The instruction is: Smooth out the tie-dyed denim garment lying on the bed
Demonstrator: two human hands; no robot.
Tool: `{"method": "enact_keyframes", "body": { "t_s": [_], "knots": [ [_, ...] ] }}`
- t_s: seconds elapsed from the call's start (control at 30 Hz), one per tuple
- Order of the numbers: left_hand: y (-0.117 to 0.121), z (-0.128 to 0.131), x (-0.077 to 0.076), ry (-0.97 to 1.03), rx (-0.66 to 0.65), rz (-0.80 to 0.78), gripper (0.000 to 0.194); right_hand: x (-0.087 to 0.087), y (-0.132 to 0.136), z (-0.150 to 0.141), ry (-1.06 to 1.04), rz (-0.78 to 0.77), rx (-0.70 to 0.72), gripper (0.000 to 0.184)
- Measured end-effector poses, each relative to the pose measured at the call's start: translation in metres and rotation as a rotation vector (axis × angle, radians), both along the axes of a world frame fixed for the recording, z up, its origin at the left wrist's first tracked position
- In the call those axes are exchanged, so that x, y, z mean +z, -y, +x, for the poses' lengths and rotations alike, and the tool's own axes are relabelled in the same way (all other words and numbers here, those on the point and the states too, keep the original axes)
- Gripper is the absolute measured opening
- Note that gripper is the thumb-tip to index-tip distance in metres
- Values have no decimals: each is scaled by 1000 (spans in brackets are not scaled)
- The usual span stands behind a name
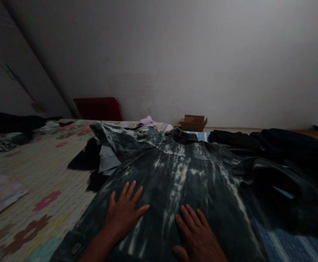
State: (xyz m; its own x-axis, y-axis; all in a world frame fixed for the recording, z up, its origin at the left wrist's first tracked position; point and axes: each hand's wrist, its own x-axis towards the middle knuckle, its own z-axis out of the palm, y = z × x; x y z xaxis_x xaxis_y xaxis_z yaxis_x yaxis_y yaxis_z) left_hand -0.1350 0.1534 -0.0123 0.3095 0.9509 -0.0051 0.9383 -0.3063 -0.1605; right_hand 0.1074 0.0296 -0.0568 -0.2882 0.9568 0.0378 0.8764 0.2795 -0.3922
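Observation:
A dark grey-green jacket with white tie-dye streaks lies spread out in front of me, its collar at the far end. My left hand rests flat on the jacket's left part, fingers spread. On its lower middle lies my right hand, palm down with the fingers stretched out and slightly apart. One sleeve reaches out at the upper left; the other bends away to the right and looks blurred. A round metal button shows at the lower left hem.
Folded dark clothes are stacked at the right. Grey and black garments stick out beside the left sleeve. A floral bedspread covers the left side, with a pale pink cloth on it. Near the wall are a cardboard box and a red object.

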Motion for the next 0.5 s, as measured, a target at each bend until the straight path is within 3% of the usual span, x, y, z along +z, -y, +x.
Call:
{"method": "enact_keyframes", "body": {
  "t_s": [0.2,0.27,0.4,0.5],
  "knots": [
    [7,25,8,-12,46,70,58,3,7,-4,-4,151,-75,59],
    [19,46,11,39,-48,48,52,2,7,-6,10,211,-118,57],
    [46,89,7,212,-418,-212,45,-7,5,-5,48,287,-208,53],
    [54,107,-3,242,-506,-291,46,-15,9,4,68,255,-266,61]
  ]
}}
